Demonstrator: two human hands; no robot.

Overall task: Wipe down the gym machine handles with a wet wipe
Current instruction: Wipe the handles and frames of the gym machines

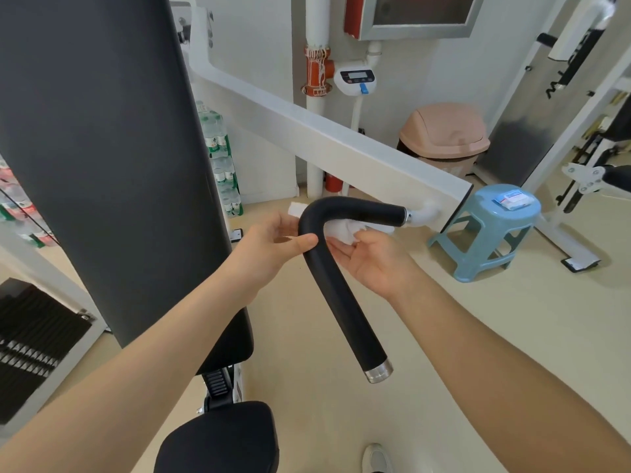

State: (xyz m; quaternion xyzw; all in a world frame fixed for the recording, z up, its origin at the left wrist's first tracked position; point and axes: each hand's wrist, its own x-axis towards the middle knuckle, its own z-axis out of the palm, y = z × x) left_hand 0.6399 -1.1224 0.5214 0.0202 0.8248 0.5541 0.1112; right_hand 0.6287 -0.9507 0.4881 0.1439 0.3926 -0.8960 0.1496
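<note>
The tall black back pad (102, 158) fills the left of the view, with the black seat (218, 442) below it. A white machine arm (324, 141) slants down to the right and ends in the bent black handle (336, 285), whose bend lies between the hands. The left hand (269, 244) holds the handle at the bend, thumb laid over it. The right hand (372, 257), palm up, pinches a crumpled white wet wipe (345, 230) against the underside of the handle's upper section. On the top of a blue stool (485, 233) at the right lies a wipe pack (512, 199).
</note>
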